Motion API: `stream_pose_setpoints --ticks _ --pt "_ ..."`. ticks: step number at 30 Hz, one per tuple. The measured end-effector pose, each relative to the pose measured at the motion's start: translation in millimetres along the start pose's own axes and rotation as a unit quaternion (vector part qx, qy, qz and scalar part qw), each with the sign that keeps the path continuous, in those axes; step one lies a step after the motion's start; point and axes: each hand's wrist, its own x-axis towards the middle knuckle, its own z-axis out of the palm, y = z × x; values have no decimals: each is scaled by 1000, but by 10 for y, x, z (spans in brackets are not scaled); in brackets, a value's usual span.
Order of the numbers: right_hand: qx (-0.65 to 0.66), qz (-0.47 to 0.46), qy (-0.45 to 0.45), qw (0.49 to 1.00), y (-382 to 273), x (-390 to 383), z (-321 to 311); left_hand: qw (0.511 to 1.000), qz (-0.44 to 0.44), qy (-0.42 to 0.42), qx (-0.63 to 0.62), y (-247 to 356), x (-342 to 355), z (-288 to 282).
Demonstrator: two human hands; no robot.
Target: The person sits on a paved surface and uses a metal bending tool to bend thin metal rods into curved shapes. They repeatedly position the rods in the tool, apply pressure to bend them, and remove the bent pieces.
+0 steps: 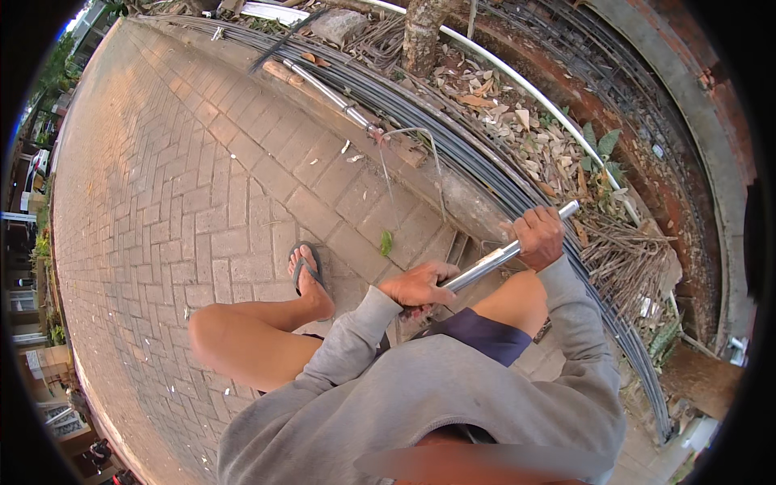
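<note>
A shiny silver metal tube (491,263) slants up and to the right in front of my body, held in both hands. My right hand (539,236) is wrapped round it near its upper end, which sticks out past the fist. At the lower end, my left hand (418,286) is closed on the tube, with the thumb lying along it. Something reddish shows just under the left fingers, too small to make out. Beyond my hands, a second silver pole (327,93) lies along the kerb, with a bent wire frame (434,145) at its near end.
A long bundle of grey rods (485,166) runs along the kerb to my right. Behind it are dry leaves (517,121), a tree trunk (422,40) and a white pipe (533,91). Brick paving (186,202) spreads to the left, where my sandalled foot (305,271) rests.
</note>
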Motion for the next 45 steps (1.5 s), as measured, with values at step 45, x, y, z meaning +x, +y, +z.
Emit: stream_pose_setpoints --ticks 45 --pt "267 477 -124 828 -818 -528 -194 876 -4 422 -236 -715 205 -2075"
